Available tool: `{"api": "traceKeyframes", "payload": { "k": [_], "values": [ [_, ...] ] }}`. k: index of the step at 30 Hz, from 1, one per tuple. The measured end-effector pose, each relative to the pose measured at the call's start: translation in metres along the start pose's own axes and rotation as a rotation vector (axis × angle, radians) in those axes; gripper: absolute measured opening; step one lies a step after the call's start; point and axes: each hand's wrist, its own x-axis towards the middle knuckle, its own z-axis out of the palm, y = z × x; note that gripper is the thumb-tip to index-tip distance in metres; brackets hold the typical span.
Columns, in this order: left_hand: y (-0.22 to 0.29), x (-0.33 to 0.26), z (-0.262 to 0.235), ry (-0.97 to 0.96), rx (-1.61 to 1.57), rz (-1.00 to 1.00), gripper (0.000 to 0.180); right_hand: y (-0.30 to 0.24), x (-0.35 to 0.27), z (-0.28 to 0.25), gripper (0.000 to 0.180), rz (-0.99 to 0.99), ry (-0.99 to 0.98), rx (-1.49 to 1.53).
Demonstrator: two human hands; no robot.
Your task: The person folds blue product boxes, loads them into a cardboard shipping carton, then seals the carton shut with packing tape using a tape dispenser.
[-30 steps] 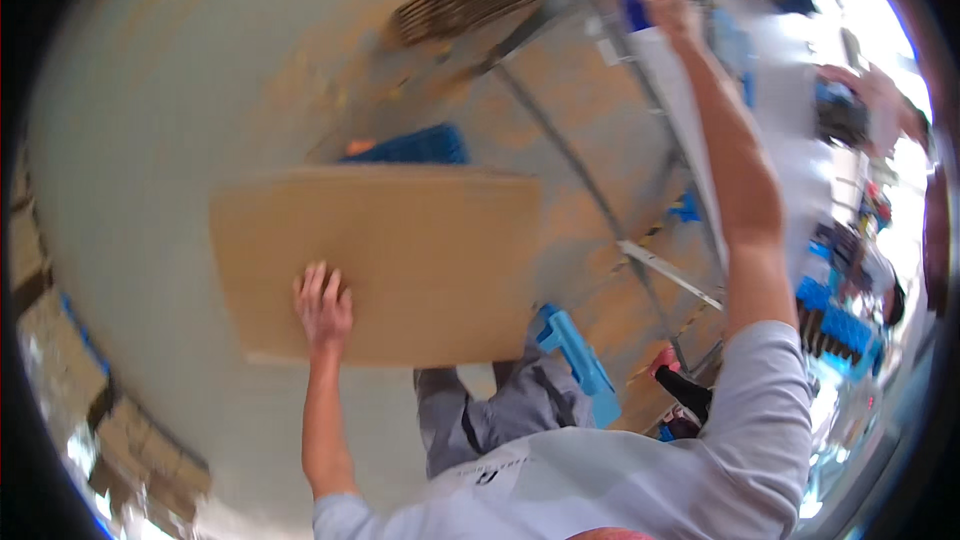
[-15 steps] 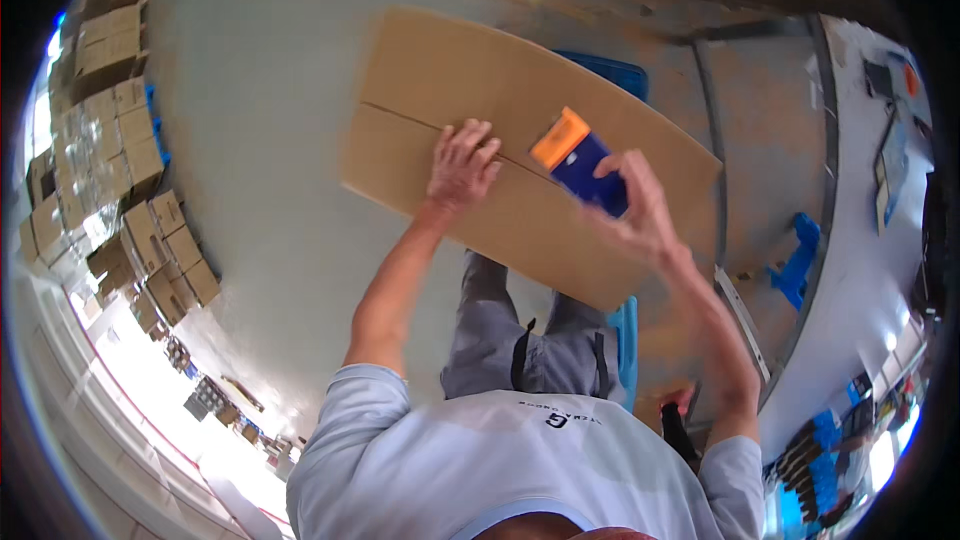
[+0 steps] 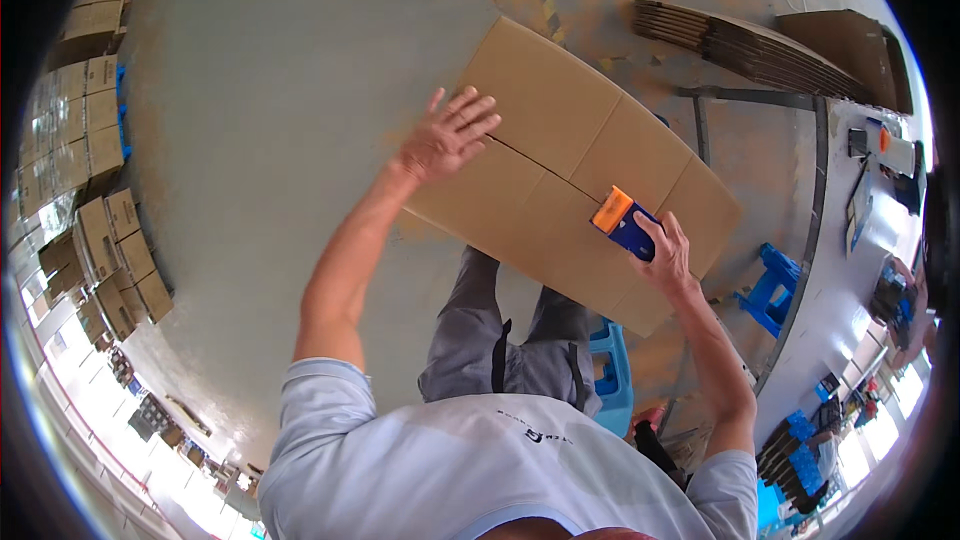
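A large brown cardboard box (image 3: 600,120) lies in front of me, its flaps meeting along a seam that runs from the left end toward the right. At its left end is my left hand (image 3: 447,140), fingers spread and nothing in them; I cannot tell whether it touches the cardboard. My right hand (image 3: 665,250) grips a tape dispenser (image 3: 628,222) by its dark blue body. The dispenser's orange head is over the seam, right of the box's middle. Whether any tape runs from it does not show.
Flattened cartons (image 3: 745,50) lie at the far right. A blue stool (image 3: 768,290) is right of the box, and a lighter blue stool (image 3: 612,375) stands beside my legs. Stacked boxes (image 3: 85,130) line the left, and a white worktable (image 3: 830,280) runs along the right.
My right hand has moved the tape dispenser rightward and nearer along the seam. My left hand, earlier flat on the seam, has shifted to the box's left end with its fingers spread.
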Motion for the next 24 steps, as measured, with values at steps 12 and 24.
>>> {"api": "traceKeyframes", "payload": {
  "k": [12, 24],
  "values": [
    [-0.026, -0.003, 0.001, 0.158, -0.265, 0.003, 0.036, -0.131, 0.138, 0.039, 0.068, 0.015, -0.042, 0.045],
    [0.048, 0.002, -0.016, 0.304, -0.994, -0.688, 0.038, -0.089, 0.112, 0.076, 0.077, -0.121, 0.070, 0.023]
  ]
}}
